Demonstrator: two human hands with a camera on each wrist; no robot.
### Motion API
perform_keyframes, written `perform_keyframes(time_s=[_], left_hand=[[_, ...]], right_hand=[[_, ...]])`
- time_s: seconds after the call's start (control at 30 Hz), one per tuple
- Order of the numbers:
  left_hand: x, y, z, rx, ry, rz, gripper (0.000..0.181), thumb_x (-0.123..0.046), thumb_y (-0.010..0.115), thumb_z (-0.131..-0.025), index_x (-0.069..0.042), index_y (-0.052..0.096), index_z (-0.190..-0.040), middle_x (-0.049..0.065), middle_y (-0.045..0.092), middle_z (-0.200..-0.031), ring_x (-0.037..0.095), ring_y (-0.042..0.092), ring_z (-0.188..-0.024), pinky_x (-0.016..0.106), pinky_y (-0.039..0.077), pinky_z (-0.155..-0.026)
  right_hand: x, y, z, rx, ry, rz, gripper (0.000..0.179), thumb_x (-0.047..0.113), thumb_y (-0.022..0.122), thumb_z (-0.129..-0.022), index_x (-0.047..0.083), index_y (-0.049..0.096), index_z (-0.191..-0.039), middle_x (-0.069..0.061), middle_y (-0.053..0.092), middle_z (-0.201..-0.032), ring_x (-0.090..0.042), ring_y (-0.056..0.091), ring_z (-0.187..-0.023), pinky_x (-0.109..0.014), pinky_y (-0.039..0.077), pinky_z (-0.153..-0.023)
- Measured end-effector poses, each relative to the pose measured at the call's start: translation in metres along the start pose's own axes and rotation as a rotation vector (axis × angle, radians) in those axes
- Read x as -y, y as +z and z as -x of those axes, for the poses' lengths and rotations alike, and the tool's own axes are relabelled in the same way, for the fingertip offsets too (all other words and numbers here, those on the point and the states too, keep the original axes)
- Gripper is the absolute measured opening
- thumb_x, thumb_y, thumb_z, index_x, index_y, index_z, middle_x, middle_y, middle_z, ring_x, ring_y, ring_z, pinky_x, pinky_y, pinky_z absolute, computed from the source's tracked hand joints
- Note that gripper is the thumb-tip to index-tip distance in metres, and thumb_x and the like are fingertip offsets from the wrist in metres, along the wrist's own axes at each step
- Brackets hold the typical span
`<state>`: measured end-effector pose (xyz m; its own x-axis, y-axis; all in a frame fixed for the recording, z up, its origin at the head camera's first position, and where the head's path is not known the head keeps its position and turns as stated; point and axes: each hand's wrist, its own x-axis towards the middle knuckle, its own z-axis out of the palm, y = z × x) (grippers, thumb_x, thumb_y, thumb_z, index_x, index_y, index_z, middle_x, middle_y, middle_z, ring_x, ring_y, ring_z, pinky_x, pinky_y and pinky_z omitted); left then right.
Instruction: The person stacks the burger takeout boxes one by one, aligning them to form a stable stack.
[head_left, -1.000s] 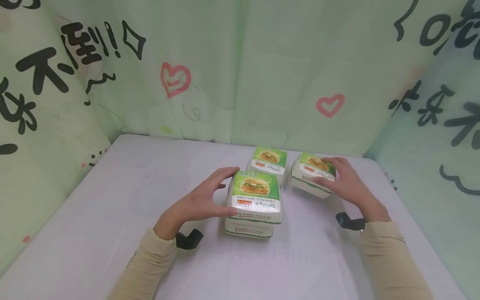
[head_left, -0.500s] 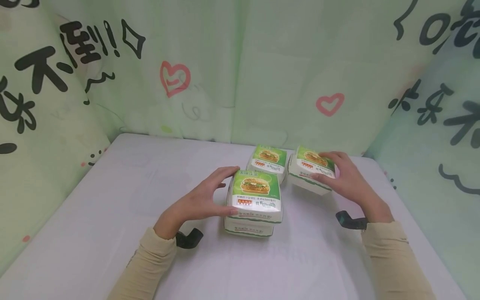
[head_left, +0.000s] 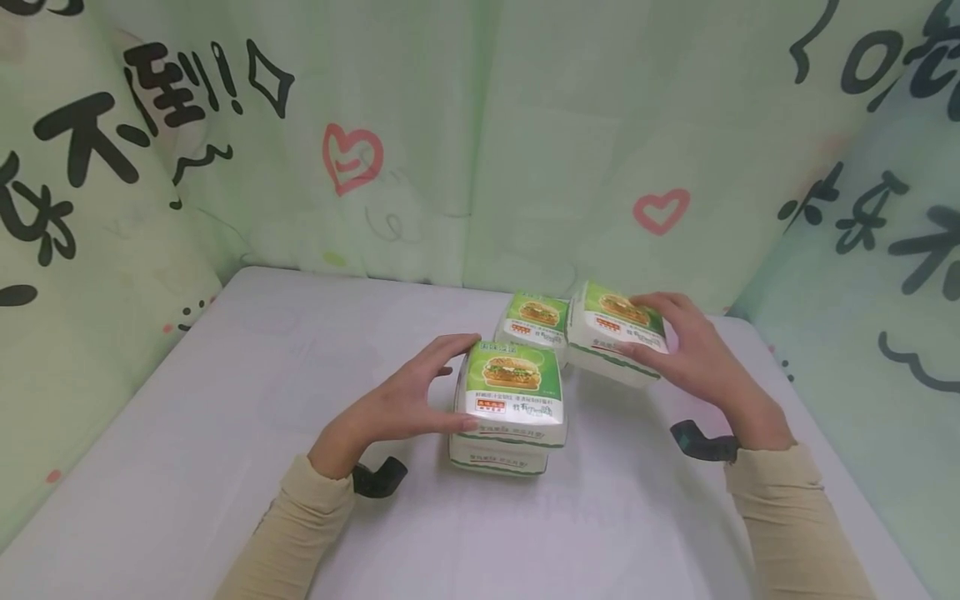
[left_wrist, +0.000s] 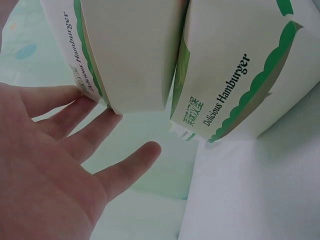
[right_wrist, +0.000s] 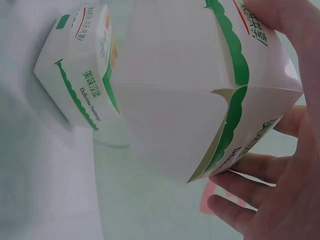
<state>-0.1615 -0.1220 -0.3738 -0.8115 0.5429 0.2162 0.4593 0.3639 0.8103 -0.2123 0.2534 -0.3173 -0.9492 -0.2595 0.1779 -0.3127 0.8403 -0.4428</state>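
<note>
"Fingers and thumb of the right hand (head_left: 697,358), moderately spread, grip a square green-and-white cardboard burger box (head_left: 617,333) by its right side; it is tilted, raised above the white-covered table (head_left: 262,400) towards the far right corner."

"And its neighbour?"

"A matching green-and-white cardboard box (head_left: 534,321) near the far edge lies left of the right fingertips, just beside and lower than the raised box; contact cannot be told. Both look nearly square, without a long axis."

"Left hand (head_left: 393,407)?"

"Thumb and fingertips, wide apart, pinch the upper green-and-white carton (head_left: 513,392), which overhangs the lower white carton (head_left: 498,460). Pale green cloth (head_left: 558,167) stands behind the far edge"
</note>
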Motion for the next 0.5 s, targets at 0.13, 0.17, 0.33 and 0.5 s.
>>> perform_keyframes(time_s=[0.13,0.17,0.33,0.5], left_hand=[[-0.001,0.000,0.000,-0.005,0.007,-0.008,0.096,-0.030,0.084,-0.078,-0.014,0.029,-0.156,0.001,0.033,-0.157,0.017,0.036,-0.143,0.047,0.042,-0.114],[-0.001,0.000,0.000,-0.006,0.007,-0.010,0.096,-0.030,0.084,-0.078,-0.014,0.029,-0.156,0.001,0.033,-0.157,0.017,0.036,-0.143,0.047,0.042,-0.114],[-0.001,0.000,-0.001,-0.006,0.015,-0.011,0.096,-0.029,0.084,-0.079,-0.012,0.029,-0.155,0.002,0.034,-0.156,0.018,0.037,-0.142,0.048,0.042,-0.113],[0.000,0.000,0.000,-0.015,0.034,-0.017,0.095,-0.028,0.084,-0.079,-0.012,0.030,-0.155,0.004,0.034,-0.157,0.021,0.036,-0.143,0.048,0.042,-0.113]], right_hand=[[0.008,-0.003,0.002,0.000,-0.008,-0.004,0.074,0.050,0.073,-0.085,0.019,0.045,-0.146,-0.014,0.034,-0.154,-0.039,0.036,-0.135,-0.071,0.039,-0.102],[0.010,-0.004,0.003,0.000,-0.010,-0.005,0.074,0.050,0.073,-0.085,0.019,0.045,-0.146,-0.014,0.034,-0.154,-0.039,0.037,-0.135,-0.071,0.039,-0.102],[0.017,-0.006,0.006,-0.015,-0.039,-0.008,0.072,0.045,0.075,-0.084,0.019,0.046,-0.145,-0.013,0.035,-0.153,-0.039,0.037,-0.135,-0.070,0.040,-0.102],[0.024,-0.010,0.007,-0.039,-0.075,-0.020,0.071,0.041,0.076,-0.084,0.019,0.047,-0.144,-0.012,0.037,-0.152,-0.037,0.040,-0.132,-0.068,0.043,-0.099]])
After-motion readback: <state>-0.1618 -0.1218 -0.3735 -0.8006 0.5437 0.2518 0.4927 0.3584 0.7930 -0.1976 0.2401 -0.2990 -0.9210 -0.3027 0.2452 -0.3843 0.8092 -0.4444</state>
